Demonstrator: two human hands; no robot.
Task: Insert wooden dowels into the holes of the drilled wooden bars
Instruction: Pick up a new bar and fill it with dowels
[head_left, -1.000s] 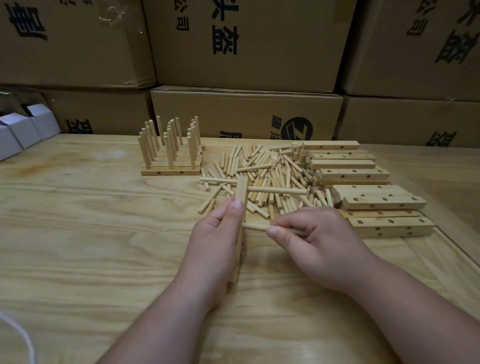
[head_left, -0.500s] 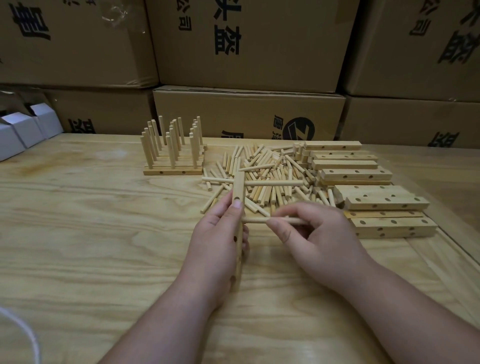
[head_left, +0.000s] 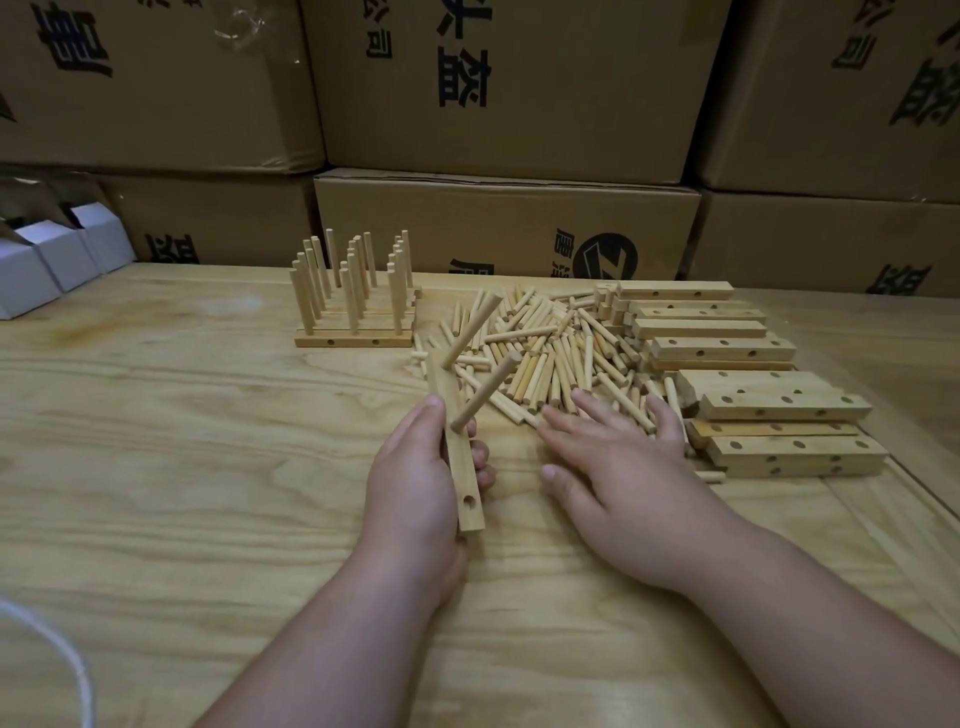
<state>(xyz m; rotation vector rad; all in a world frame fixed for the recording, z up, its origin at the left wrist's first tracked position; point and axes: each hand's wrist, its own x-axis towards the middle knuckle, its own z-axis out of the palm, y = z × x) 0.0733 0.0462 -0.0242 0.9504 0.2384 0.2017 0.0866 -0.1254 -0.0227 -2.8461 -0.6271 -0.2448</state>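
We see the left hand (head_left: 415, 483) with fingers curled round a drilled bar (head_left: 457, 457) carrying two inserted dowels (head_left: 485, 392), one hole still bare; the right hand (head_left: 618, 467), fingers spread flat and holding nothing, touches the loose dowel pile (head_left: 545, 343) on the worktop (head_left: 182, 441), beside stacked bars (head_left: 753, 395).

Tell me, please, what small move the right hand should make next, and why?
Probably pinch one dowel from the pile. The bar gripped by the left hand carries two dowels, and its near hole shows empty, while the right hand lies open and empty at the pile's edge.
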